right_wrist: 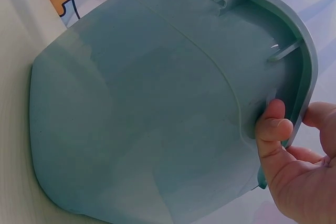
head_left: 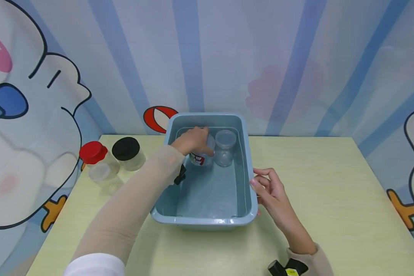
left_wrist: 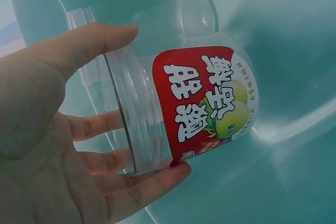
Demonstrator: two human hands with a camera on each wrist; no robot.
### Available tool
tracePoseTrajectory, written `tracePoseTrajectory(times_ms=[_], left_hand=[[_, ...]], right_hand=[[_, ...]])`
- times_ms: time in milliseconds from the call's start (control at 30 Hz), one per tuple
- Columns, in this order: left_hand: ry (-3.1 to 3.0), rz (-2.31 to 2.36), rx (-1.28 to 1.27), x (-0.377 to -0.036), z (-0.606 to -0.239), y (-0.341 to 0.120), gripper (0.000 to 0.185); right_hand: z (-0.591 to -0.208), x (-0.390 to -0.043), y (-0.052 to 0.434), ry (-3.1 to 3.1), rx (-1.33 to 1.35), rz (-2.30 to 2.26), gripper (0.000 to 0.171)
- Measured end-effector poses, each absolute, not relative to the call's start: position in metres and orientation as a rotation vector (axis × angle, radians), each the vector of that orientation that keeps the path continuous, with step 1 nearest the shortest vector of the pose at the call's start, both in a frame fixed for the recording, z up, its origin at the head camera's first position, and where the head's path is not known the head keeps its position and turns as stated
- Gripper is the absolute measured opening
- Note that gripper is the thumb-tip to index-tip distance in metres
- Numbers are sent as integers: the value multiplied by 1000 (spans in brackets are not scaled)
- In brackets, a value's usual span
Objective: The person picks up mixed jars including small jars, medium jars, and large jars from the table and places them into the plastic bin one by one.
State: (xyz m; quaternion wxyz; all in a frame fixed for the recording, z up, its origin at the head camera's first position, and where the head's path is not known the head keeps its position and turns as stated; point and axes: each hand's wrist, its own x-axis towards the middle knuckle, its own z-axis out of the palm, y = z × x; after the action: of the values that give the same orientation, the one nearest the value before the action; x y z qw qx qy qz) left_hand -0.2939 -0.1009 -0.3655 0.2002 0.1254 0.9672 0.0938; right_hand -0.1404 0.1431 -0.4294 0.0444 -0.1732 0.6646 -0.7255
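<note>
Left hand [head_left: 194,142] grips smooth, clear plastic jar [left_wrist: 149,108] with red label [left_wrist: 197,103] inside glossy blue, round-cornered bin [head_left: 210,197]; second clear jar [head_left: 225,147] just beside. Right hand [head_left: 272,195] pinches bin's rim [head_left: 253,205]. Bin on pale wood-grain table [head_left: 317,180].

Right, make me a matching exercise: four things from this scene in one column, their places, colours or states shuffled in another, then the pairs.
Things:
1. left hand
2. right hand
3. black-lidded jar
4. tub

Descriptions:
A. light blue
B. gripping the labelled jar
C. standing on the table
D. holding the tub's edge

Pairs: 1-B, 2-D, 3-C, 4-A
</note>
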Motion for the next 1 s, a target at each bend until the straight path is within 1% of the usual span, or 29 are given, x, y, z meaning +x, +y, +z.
tracePoseTrajectory(times_ms=[700,1000], left_hand=[[2712,236,279,-293,-368,-99,94],[2748,195,256,-292,-370,-97,88]], right_hand=[[-429,-141,143,2024,-519,-2225,34],[-429,-140,143,2025,-515,-2226,33]])
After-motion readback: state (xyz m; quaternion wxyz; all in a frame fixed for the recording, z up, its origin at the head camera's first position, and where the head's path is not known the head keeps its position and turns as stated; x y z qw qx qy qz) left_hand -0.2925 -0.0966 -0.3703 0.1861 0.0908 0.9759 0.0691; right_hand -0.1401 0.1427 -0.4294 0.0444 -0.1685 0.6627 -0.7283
